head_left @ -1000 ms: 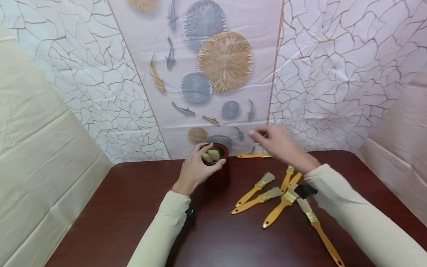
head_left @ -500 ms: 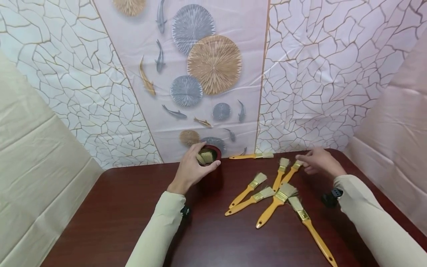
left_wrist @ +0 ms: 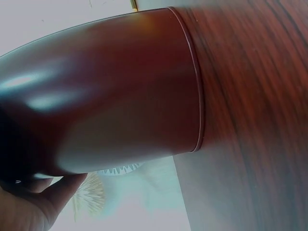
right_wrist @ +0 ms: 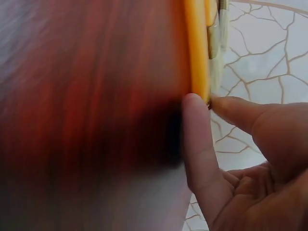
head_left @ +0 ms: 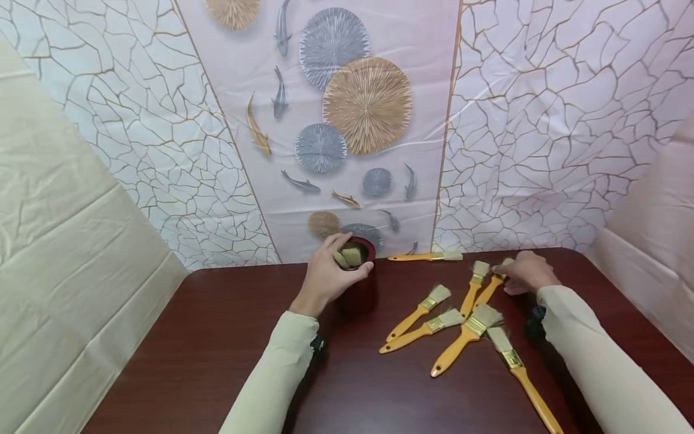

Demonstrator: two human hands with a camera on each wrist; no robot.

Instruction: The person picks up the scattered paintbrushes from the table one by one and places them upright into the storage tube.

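Observation:
My left hand (head_left: 323, 278) holds the rim of a dark red cylindrical cup (head_left: 358, 295), fingers at the far left and thumb at the near right. Pale bristles of paintbrushes (head_left: 352, 257) show inside the cup. In the left wrist view the glossy cup wall (left_wrist: 125, 91) stands on the table. At the right, my right hand (head_left: 528, 274) pinches a paintbrush (head_left: 488, 293) near its bristle end; the brush's yellow handle points toward me. In the right wrist view, thumb and index finger meet at the yellow brush (right_wrist: 196, 48).
Several yellow-handled paintbrushes lie on the dark wood table (head_left: 238, 361), among them a wide brush (head_left: 461, 343), a long brush (head_left: 528, 386) and a nearer pair on the left (head_left: 417, 313). Another brush (head_left: 417, 257) lies along the back edge. A patterned cloth (head_left: 368, 108) hangs behind.
My right hand has moved from beside the cup out to the right and down onto a paintbrush, now in its fingertips. The left hand keeps holding the cup; the head view shifts slightly.

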